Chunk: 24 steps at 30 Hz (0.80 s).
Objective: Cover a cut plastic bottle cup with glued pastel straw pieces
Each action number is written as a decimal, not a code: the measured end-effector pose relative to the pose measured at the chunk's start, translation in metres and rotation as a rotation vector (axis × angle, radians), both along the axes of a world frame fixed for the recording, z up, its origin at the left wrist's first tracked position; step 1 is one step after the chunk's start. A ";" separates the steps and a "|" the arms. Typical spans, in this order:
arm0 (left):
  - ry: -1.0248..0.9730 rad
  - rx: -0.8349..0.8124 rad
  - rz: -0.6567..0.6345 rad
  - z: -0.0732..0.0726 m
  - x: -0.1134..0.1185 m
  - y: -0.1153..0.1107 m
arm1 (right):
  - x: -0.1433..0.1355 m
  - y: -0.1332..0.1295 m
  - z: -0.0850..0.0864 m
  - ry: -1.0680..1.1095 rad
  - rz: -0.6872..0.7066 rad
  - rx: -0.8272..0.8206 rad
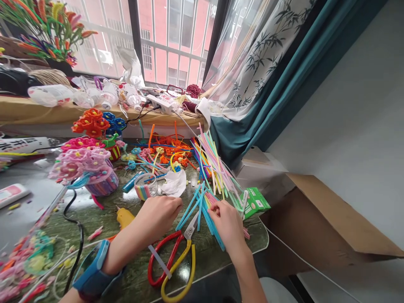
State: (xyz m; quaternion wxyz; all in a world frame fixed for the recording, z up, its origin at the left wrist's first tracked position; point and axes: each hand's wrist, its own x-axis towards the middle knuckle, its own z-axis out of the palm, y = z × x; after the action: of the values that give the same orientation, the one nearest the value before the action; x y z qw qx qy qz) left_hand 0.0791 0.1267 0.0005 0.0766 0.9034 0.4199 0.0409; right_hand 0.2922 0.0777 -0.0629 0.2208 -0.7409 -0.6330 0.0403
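My left hand, a blue watch on its wrist, is closed above the table beside a clear cup with a striped band of pipe cleaners. Whatever its fingers hold is hidden. My right hand has its fingers curled together over cut blue pipe cleaners and a few pink ones; I cannot make out what is pinched. Between the hands lie scissors with one red and one yellow handle. A yellow glue gun rests behind my left forearm.
Long pastel pipe cleaners lie in a bundle at the back right, near a green box. Pink pipe-cleaner flowers stand in a striped pot at left. A white tissue lies mid-table. An open cardboard box is at right.
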 end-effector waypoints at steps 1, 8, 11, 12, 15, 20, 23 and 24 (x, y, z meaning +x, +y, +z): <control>-0.014 -0.005 0.003 -0.001 -0.001 0.000 | -0.001 0.000 0.000 -0.021 -0.004 0.002; -0.189 -0.052 0.065 -0.008 -0.007 0.001 | -0.001 -0.004 0.009 0.043 -0.108 0.148; -0.312 -0.095 0.077 -0.009 -0.006 -0.001 | -0.007 -0.006 0.025 0.160 -0.038 0.211; -0.393 -0.133 0.084 -0.008 -0.005 -0.001 | -0.012 -0.006 0.032 0.220 0.015 0.231; -0.802 -0.331 0.108 -0.004 -0.003 -0.002 | -0.036 0.002 0.053 0.429 0.252 0.197; -1.303 -0.372 0.286 0.013 -0.016 0.000 | -0.077 0.034 0.074 0.810 0.513 0.107; -1.455 -0.297 0.418 0.021 -0.031 0.005 | -0.093 0.059 0.077 1.174 0.598 0.067; -1.512 -0.265 0.444 0.022 -0.036 0.007 | -0.097 0.066 0.077 1.291 0.605 0.063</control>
State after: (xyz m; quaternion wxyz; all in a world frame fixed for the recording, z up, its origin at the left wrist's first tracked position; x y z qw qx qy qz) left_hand 0.0426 0.1342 0.0229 0.4375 0.5097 0.4257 0.6063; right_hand 0.1947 0.1441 0.0144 0.5518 -0.3543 -0.5547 0.5121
